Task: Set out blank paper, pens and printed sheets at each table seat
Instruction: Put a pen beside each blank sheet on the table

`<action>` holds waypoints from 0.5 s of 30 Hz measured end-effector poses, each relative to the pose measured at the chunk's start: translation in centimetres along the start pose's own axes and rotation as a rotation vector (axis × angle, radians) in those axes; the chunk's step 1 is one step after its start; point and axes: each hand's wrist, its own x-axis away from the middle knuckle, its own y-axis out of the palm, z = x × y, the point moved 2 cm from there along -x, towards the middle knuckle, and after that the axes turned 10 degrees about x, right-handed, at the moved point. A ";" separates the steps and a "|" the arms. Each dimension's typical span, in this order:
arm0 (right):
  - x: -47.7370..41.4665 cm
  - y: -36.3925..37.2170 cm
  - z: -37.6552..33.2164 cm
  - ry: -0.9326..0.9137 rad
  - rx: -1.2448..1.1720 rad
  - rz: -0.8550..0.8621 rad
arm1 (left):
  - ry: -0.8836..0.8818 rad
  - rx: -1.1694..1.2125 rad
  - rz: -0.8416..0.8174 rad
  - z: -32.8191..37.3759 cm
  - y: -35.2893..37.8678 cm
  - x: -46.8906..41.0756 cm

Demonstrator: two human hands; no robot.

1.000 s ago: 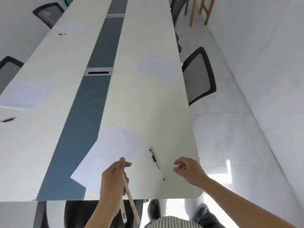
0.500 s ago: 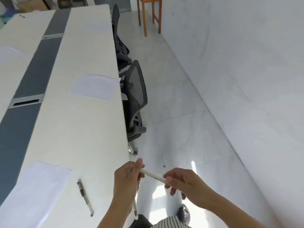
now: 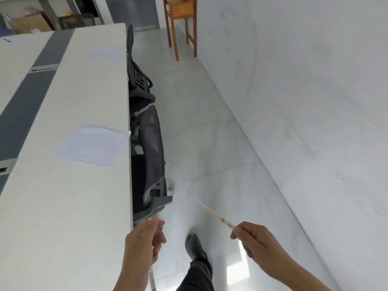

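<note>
My right hand (image 3: 257,238) pinches a thin pale pen (image 3: 214,213) by its lower end, its tip pointing up and left over the floor. Just off the table's right edge, my left hand (image 3: 142,242) grips another white pen (image 3: 152,278) that hangs down below the fist. On the long cream table (image 3: 63,206) a blank white sheet (image 3: 92,144) lies at the nearest seat ahead. A second sheet (image 3: 102,52) lies further along the same edge.
Two black mesh chairs (image 3: 152,156) are tucked under the table's right side. A narrow tiled aisle runs between the chairs and the white wall (image 3: 304,91). A wooden stool (image 3: 181,22) stands at the far end. My shoe (image 3: 193,244) steps forward.
The view has swung right and moved forward along the aisle. My right hand took one pen from my left and the hands have drawn apart. The nearer sheet and black pen have left view.
</note>
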 end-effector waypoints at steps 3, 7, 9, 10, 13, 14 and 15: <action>-5.6 -3.0 -2.2 0.034 -0.019 0.074 | 0.003 0.008 0.012 2.6 1.5 -5.4; -12.3 -5.5 -7.3 0.004 -0.018 0.093 | 0.043 0.030 0.016 8.3 3.0 -11.8; -15.7 -6.1 -9.8 -0.015 -0.013 0.100 | 0.059 0.031 0.035 11.0 3.6 -15.1; -17.3 -6.3 -10.9 -0.018 -0.017 0.097 | 0.066 0.029 0.047 12.1 3.8 -16.5; -22.0 -6.6 -13.7 -0.039 -0.006 0.047 | 0.082 0.042 0.069 14.9 4.0 -20.1; -23.6 -6.6 -14.4 -0.042 0.001 0.023 | 0.083 0.049 0.090 15.5 4.0 -21.1; -25.3 -6.7 -15.0 -0.044 0.012 -0.001 | 0.079 0.059 0.117 15.9 3.8 -22.2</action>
